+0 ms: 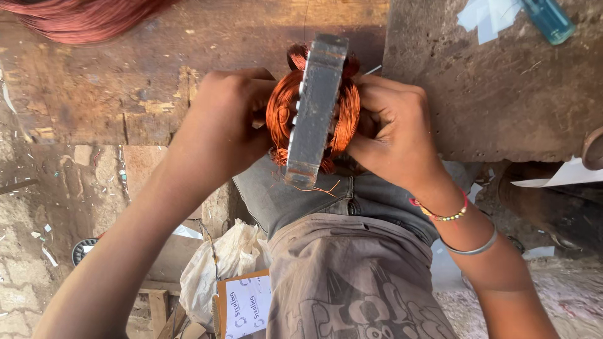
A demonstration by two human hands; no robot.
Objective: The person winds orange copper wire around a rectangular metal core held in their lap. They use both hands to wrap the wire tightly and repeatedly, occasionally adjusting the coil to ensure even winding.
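Observation:
A grey metal motor stator (316, 107), seen edge-on, stands upright in front of my lap with orange-red copper wire coils (281, 112) bulging out on both sides. My left hand (223, 122) presses against the coils on the left side, fingers curled into the wire. On the right side, my right hand (392, 129) grips the coils the same way. Both hands hold the stator between them above my knees. A few loose copper strands hang below its lower end.
A worn wooden bench top (125, 69) lies behind the stator, with a rusty metal slab (502, 81) to the right. A loose hank of copper wire (81, 19) sits top left. A blue lighter (549, 19), paper scraps, a cardboard box (245, 304) and a white sack lie around.

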